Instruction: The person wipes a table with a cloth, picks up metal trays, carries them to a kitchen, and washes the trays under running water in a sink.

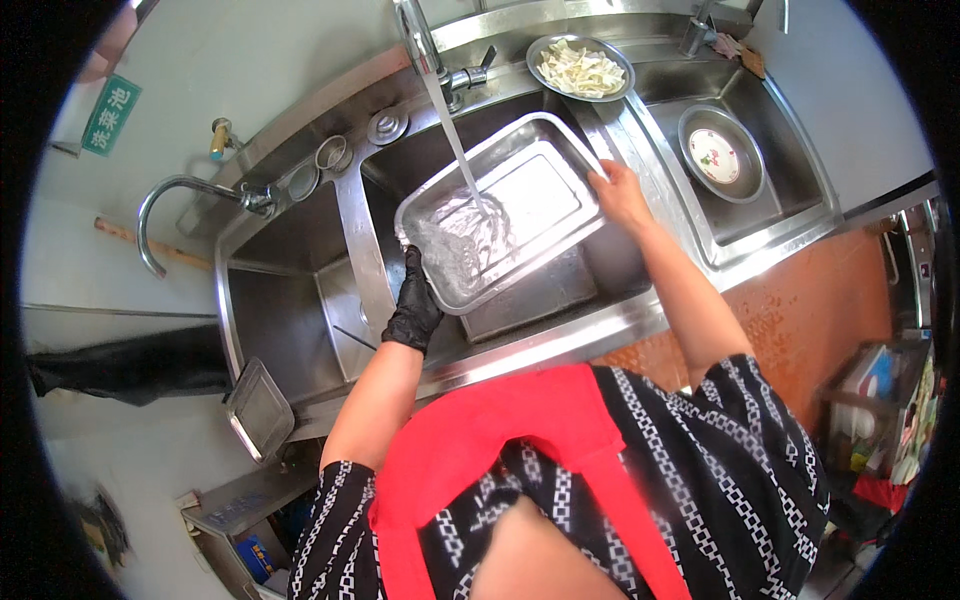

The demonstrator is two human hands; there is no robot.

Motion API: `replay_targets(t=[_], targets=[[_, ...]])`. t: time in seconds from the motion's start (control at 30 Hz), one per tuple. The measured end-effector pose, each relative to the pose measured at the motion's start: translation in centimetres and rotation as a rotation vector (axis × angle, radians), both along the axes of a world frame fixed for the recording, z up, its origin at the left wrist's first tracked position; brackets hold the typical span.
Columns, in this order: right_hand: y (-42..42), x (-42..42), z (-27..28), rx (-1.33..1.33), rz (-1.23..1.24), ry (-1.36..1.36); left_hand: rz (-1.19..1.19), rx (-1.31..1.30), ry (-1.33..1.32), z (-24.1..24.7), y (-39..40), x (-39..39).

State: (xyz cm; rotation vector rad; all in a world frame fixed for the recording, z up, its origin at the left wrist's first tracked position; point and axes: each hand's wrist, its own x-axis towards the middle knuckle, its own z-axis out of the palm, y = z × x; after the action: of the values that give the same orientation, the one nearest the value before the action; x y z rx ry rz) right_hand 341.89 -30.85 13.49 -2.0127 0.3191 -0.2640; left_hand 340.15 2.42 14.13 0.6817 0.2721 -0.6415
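Observation:
A rectangular stainless steel tray (540, 180) is held tilted over the middle sink basin, its left end lower. My left hand (415, 304), in a black glove, grips the tray's lower left side. My bare right hand (621, 193) holds its right rim. From the faucet (421, 37) a stream of water runs into the tray and pools, rippling, towards the left end. Beneath it, a flat rectangular object (540, 296) lies in the basin. On the ledge behind stands a metal bowl (534, 66) with pale sliced food (581, 69).
The right basin holds a round metal bowl (756, 169) with a printed plate or bottom. A gooseneck faucet (150, 217) arches by the left basin (277, 300). Strainers (334, 154) and a drain stopper (388, 125) sit on the back ledge. Another metal tray (261, 412) leans at the front left corner.

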Motion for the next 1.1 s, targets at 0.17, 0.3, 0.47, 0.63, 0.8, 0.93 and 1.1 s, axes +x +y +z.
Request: replay_targets(t=[0.17, 0.3, 0.47, 0.63, 0.8, 0.93, 1.1], targets=[[3.7, 1.9, -6.2, 0.412, 0.083, -0.061, 0.123, 0.525, 0.035, 0.6, 3.9, 0.4], [6.3, 3.6, -6.8, 0.089, 0.197, 0.090, 0.218, 0.889, -0.130, 5.2, 3.9, -1.0], [6.3, 8.5, -5.8, -0.150, 0.343, -0.154, 0.361, 1.224, -0.520, 6.5, 5.7, -2.2], [6.4, 16.4, 4.3, -0.320, 0.155, -0.272, 0.365, 1.611, -0.615, 10.0, 5.5, -4.1], [7.0, 23.1, 7.9, -0.158, 0.118, -0.104, 0.409, 1.814, -0.966, 12.0, 6.0, -4.7], [9.0, 23.3, 8.2, -0.397, 0.348, -0.200, 0.433, 1.894, -1.252, 12.4, 6.7, -5.1], [6.8, 14.4, 8.1, -0.316, 0.578, -0.310, 0.265, 2.032, -1.443, 13.8, 6.3, -5.5]])
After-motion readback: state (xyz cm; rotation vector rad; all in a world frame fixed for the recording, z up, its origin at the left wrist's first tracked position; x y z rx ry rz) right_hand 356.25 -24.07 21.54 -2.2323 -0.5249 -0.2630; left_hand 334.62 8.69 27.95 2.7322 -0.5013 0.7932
